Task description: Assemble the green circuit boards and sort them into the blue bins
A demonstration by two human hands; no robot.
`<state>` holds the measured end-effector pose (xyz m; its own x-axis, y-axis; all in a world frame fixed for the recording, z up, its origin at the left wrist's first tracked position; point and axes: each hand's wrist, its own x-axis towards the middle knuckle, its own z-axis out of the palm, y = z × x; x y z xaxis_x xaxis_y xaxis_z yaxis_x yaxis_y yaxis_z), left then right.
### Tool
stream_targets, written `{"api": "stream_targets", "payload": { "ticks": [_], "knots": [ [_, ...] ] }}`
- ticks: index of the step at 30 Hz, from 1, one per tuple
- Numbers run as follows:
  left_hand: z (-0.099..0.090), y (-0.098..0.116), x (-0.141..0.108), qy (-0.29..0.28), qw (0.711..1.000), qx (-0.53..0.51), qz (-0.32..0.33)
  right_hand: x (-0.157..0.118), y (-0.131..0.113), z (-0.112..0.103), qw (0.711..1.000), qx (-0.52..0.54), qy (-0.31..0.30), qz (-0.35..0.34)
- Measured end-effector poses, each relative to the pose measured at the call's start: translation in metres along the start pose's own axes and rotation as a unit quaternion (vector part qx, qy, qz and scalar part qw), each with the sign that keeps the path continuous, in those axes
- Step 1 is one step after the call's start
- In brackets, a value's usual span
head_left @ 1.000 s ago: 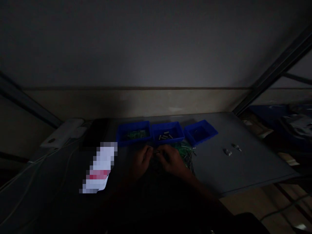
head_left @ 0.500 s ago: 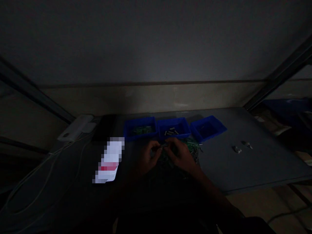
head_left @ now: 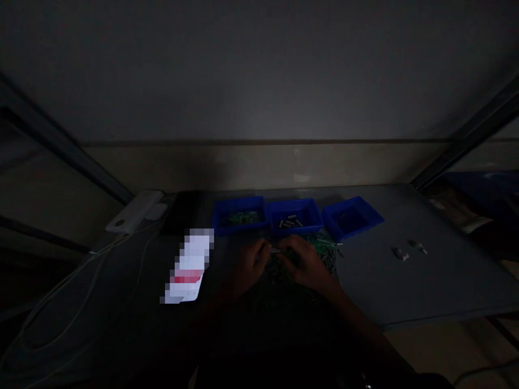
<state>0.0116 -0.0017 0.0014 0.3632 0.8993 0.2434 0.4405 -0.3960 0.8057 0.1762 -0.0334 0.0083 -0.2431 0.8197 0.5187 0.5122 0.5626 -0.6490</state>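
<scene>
In the dim light, my left hand [head_left: 249, 267] and my right hand [head_left: 306, 262] meet over a pile of small green and metallic parts [head_left: 326, 246]. Between their fingertips lies a small pale, narrow piece [head_left: 275, 250], pinched from both sides. Its exact kind is too dark to tell. Just beyond my hands stands a middle blue bin [head_left: 314, 220] with several short silvery cylinders [head_left: 290, 221]. To its left, another blue bin [head_left: 219, 222] holds green parts [head_left: 243, 218]. A third blue bin [head_left: 371, 216] sits at an angle on the right; its inside is dark.
A lit phone [head_left: 188, 265], its screen pixelated, lies left of my hands. Behind it are a dark flat object [head_left: 181, 210], a white power strip [head_left: 135, 210] and loose cables [head_left: 77, 265]. Two small items [head_left: 401, 254] rest on the right of the table [head_left: 377, 281].
The view has shifted slightly, so everything sits a little further right. My fingers have adjusted around the small pale piece, which shows more clearly between the fingertips now.
</scene>
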Motion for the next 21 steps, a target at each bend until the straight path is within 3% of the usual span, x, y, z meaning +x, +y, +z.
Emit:
{"api": "stream_targets", "payload": {
  "ticks": [7, 13, 21],
  "knots": [
    [0.0002, 0.0017, -0.0035, 0.001, 0.999, -0.021, 0.039, 0.0015, -0.0009, -0.0023, 0.998, -0.031, 0.03, 0.049],
    [0.0031, 0.0035, -0.0033, 0.013, 0.998, 0.0, 0.059, -0.001, 0.0063, -0.0014, 0.997, -0.043, 0.015, 0.069],
    [-0.0003, 0.0072, -0.0024, 0.017, 0.999, 0.007, 0.04, -0.0009, 0.0052, 0.0002, 1.0, -0.014, 0.017, 0.008]
  ]
}}
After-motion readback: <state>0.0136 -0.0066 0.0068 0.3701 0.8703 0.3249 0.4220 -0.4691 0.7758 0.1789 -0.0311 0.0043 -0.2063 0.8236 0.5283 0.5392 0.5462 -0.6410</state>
